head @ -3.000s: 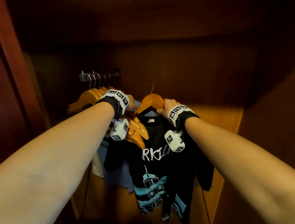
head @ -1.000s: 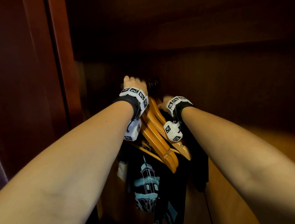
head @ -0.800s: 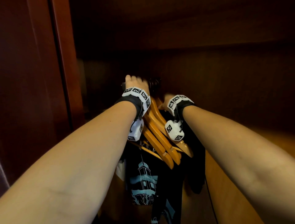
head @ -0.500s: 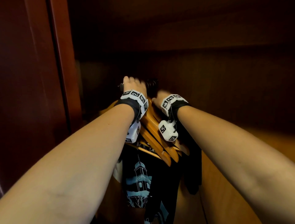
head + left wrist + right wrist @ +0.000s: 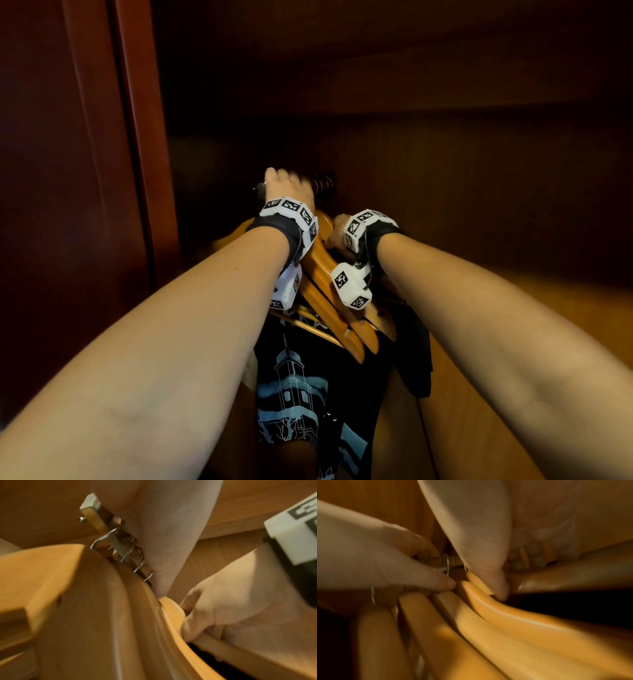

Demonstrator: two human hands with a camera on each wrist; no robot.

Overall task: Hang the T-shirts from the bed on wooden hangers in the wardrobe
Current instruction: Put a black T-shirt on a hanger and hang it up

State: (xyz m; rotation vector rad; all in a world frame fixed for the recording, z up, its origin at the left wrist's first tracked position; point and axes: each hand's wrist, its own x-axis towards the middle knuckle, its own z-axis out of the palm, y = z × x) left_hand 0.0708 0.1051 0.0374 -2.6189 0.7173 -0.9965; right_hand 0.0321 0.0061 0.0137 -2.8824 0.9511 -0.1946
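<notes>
Left hand [image 5: 287,185] now up on rail [image 5: 109,539], fingers at hooks; right hand [image 5: 221,609] gripping hanger [image 5: 173,615] carrying black T-shirt [image 5: 308,387], swung edge-on against other hangers [image 5: 329,301]; hooking on looks imminent.

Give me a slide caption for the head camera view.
Both hands, left and right, reach among wooden hangers above a black printed T-shirt in the wardrobe.

Both hands up at the rail inside the wardrobe

The left hand [image 5: 287,186] sits on the rail [image 5: 109,536], left of and above the right hand [image 5: 337,229], which is on the top of a hanger [image 5: 173,609]. Between the wrists a bunch of hangers [image 5: 337,305] slants down to the right; the T-shirt [image 5: 308,387] hangs below them, with the wardrobe's side panel [image 5: 133,137] at far left
</notes>
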